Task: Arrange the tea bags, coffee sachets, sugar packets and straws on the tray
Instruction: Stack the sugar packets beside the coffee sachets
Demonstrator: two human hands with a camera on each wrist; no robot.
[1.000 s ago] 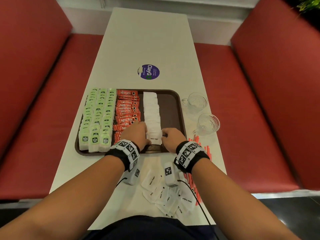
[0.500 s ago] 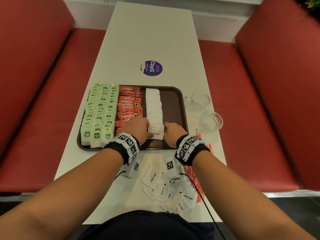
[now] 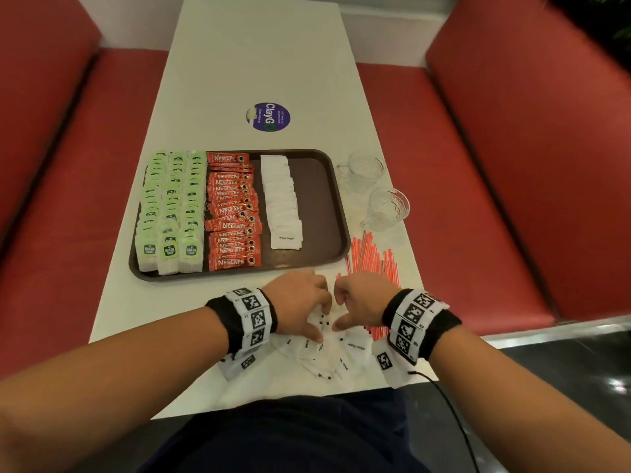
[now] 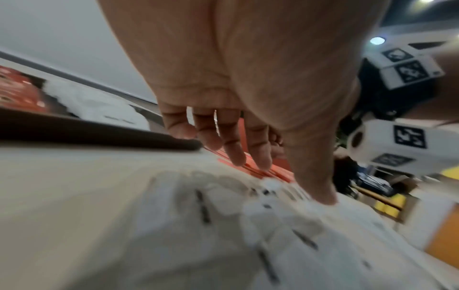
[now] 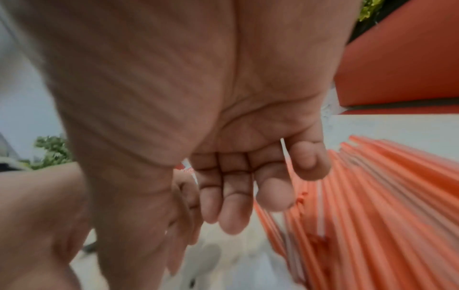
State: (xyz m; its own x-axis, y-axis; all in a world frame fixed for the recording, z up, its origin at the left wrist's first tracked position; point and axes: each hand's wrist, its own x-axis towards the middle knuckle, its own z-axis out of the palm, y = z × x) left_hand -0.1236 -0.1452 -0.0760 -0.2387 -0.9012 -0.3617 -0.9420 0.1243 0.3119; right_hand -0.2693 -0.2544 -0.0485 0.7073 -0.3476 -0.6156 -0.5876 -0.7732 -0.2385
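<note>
Now both hands — left hand, right hand — fingers slack, empty, over flat, crinkly white paper sugar packets.

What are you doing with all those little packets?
A person is sorting drink supplies onto a brown tray. Green tea bags, red coffee sachets and a row of white sugar packets already lie in neat lines there. Both hands, the left hand and the right hand, are down over a loose pile of sugar packets on the table near its front edge, seemingly gathering more. The orange straws lie on the table beside the tray, next to two glass cups.
</note>
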